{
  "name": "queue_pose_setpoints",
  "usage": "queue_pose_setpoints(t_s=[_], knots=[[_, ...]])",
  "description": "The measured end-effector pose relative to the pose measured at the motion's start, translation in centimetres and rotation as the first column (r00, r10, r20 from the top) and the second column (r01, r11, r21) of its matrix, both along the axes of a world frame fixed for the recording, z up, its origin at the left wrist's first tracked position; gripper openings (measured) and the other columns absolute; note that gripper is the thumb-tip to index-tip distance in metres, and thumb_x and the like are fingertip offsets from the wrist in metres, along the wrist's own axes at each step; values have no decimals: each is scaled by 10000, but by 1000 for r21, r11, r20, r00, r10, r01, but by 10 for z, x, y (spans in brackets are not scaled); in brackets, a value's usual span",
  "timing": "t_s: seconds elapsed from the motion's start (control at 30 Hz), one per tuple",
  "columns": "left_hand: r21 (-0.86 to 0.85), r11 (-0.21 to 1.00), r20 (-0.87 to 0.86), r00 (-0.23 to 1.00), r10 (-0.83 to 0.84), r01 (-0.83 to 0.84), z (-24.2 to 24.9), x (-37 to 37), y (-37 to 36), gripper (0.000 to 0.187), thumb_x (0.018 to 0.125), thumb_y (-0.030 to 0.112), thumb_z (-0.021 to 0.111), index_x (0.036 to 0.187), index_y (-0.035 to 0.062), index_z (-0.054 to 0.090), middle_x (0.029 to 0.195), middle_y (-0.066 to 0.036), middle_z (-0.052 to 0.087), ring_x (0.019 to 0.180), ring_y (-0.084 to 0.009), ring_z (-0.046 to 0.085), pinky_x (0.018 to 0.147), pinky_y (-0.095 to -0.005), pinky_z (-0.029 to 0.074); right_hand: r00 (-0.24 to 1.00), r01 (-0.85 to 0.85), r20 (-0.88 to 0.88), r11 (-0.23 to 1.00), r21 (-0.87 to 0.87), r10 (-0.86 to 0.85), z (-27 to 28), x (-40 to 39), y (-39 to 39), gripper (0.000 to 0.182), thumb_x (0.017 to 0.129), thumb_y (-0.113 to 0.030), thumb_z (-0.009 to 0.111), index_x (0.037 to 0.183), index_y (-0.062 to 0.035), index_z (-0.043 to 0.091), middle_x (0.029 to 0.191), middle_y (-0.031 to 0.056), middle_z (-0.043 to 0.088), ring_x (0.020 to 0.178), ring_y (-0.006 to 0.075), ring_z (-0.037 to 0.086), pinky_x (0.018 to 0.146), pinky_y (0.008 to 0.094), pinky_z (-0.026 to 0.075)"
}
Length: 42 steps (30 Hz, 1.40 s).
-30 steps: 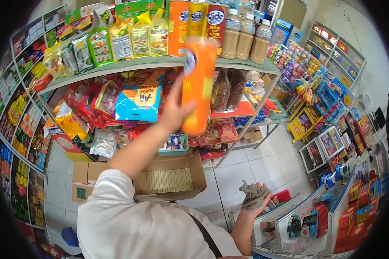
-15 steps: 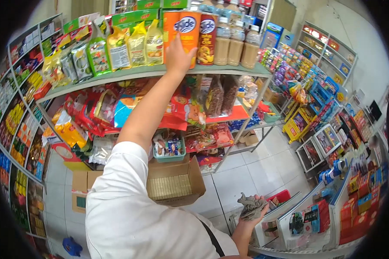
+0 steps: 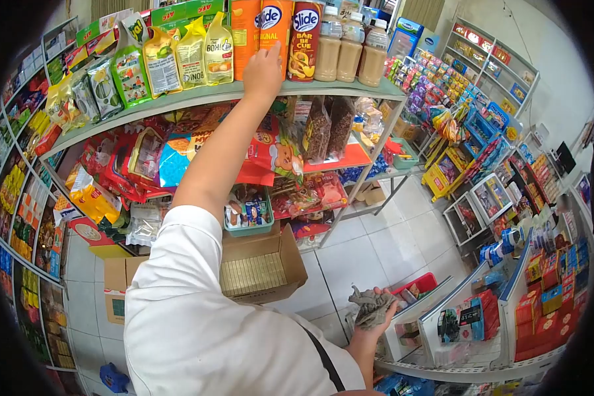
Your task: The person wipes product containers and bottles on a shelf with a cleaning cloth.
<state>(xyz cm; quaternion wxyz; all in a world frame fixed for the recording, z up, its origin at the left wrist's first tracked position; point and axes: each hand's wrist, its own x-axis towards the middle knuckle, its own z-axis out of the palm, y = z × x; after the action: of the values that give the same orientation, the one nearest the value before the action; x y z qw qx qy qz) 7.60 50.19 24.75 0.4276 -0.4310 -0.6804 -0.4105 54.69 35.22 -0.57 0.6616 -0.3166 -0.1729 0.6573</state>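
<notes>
My left hand (image 3: 264,74) reaches up to the top shelf, its fingers stretched against the front of an orange Slide Original canister (image 3: 275,20). Another orange canister (image 3: 244,33) stands just left of it, and a dark red Slide Barbecue canister (image 3: 304,43) is close on the right. Down at the lower right, my right hand (image 3: 384,310) is closed on a crumpled grey cloth (image 3: 369,307). To the right of the canisters stand several bottles (image 3: 350,53) with light brown contents. Yellow and green snack bags (image 3: 162,63) line the shelf on the left.
Under the green shelf top (image 3: 145,111) hang and lie many packaged snacks. An open cardboard box (image 3: 294,264) with packed bars sits on the tiled floor (image 3: 376,257), below a teal basket (image 3: 251,228). Low display racks (image 3: 435,330) stand at right, beside a red tray (image 3: 426,284).
The view has shifted, so the shelf sits slightly higher and further left. My left hand's fingers remain at the orange canister, with the thumb less spread. My right hand still holds the cloth.
</notes>
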Motion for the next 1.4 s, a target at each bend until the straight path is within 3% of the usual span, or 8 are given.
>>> queue_pose_setpoints(t_s=[0.13, 0.6, 1.1, 1.17, 1.2, 1.23, 1.3, 1.4], knots=[[-215, 976, 116, 992, 58, -32, 7, 9, -7, 490, 791, 191, 555, 1251, 115, 404, 918, -121, 551, 831, -289, 559, 671, -415, 464, 1000, -22, -13, 998, -60, 21, 12, -5, -4, 442, 897, -437, 349, 1051, -41, 468, 930, 136, 555, 811, 271, 547, 717, 415, 473], [-80, 991, -201, 976, 86, -103, 122, 15, 52, 546, 735, 292, 640, 1211, 106, 447, 1148, -92, 495, 999, -303, 505, 768, -374, 482, 994, -90, -71, 989, -113, 82, -16, 8, -7, 439, 903, -409, 343, 1012, -11, 493, 881, 170, 581, 794, 301, 564, 722, 416, 470], [404, 642, -560, 731, -390, 652, 56, 73, 0, 648, 589, 100, 774, 1125, 112, 409, 1265, -224, 355, 1167, -397, 356, 937, -482, 319, 945, -317, 38, 938, -142, 325, -35, -10, 1, 383, 882, -359, 441, 1038, -12, 478, 916, 167, 574, 819, 277, 557, 737, 399, 460], [325, 353, -291, 447, -846, 878, 47, 128, -54, 744, 583, 25, 750, 1218, 79, 366, 1223, -188, 413, 1150, -309, 413, 938, -449, 355, 953, -265, 107, 951, -159, 283, -20, -11, 6, 302, 858, -279, 512, 1040, -39, 494, 888, 116, 566, 786, 204, 544, 682, 329, 457], [493, -116, 43, -158, -987, 862, 33, 137, -75, 684, 647, 201, 664, 1231, 36, 350, 1183, -164, 449, 1106, -279, 446, 927, -412, 375, 957, -212, 166, 963, -168, 239, -11, -10, 9, 282, 852, -255, 526, 1035, -43, 501, 864, 96, 561, 756, 180, 537, 651, 309, 455], [868, -342, 14, -706, -708, 361, 19, 146, -96, 702, 712, 378, 578, 1245, -7, 333, 1143, -140, 484, 1063, -249, 479, 915, -375, 396, 952, -162, 229, 969, -184, 203, -3, -8, 11, 263, 845, -231, 541, 1031, -47, 507, 841, 77, 555, 726, 156, 530, 620, 290, 454], [860, -306, 214, -832, -511, 409, -16, 174, -127, 666, 711, 514, 447, 1190, 54, 392, 1108, -128, 489, 995, -247, 502, 866, -388, 421, 957, -9, 288, 998, -60, 26, 13, -5, 24, 261, 828, -169, 558, 1059, -65, 495, 849, 43, 536, 750, 120, 509, 634, 242, 427], [215, -279, 165, -317, -934, 936, -100, 217, -114, 677, 585, 225, 667, 1171, 81, 360, 1074, -166, 479, 933, -288, 519, 836, -384, 420, 880, 194, 401, 963, 188, -255, 69, 1, 34, 273, 804, -130, 588, 1050, -51, 499, 844, 24, 521, 759, 122, 499, 676, 241, 417]])
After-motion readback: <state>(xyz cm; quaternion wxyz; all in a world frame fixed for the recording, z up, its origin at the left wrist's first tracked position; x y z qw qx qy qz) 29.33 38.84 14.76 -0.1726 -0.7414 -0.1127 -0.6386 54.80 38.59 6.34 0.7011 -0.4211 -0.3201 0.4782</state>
